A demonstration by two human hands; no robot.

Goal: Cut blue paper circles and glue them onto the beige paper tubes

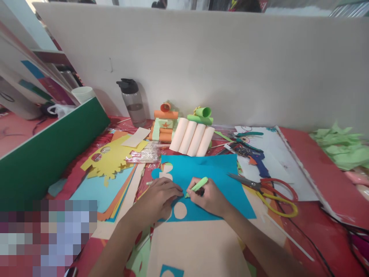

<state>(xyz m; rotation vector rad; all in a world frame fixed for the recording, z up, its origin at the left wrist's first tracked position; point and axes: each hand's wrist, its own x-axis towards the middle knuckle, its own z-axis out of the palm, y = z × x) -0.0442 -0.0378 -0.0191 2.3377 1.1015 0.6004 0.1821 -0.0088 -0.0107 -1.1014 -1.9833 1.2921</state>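
Note:
A sheet of blue paper [207,169] lies in front of me on larger beige paper [196,246]. My right hand [206,194] grips a light green marker [200,184], its tip down at the blue sheet near the left hand's fingertips. Flat on the sheet's left part rests my left hand [161,194], fingers stretched out; what lies under them is hidden. Just below the fingers shows a round beige shape [180,211], a hole or a disc, I cannot tell which. Rounded cut-outs [167,169] mark the sheet's upper left edge. A small blue scrap [174,270] sits near the bottom.
Scissors [261,186] overlap the sheet's right side. Behind it stand beige paper rolls [191,136], an orange paper figure [165,125] and a water bottle [132,102]. Yellow cut paper [111,157] lies left, a blue glue gun [259,161] right. A green board [57,142] borders the left.

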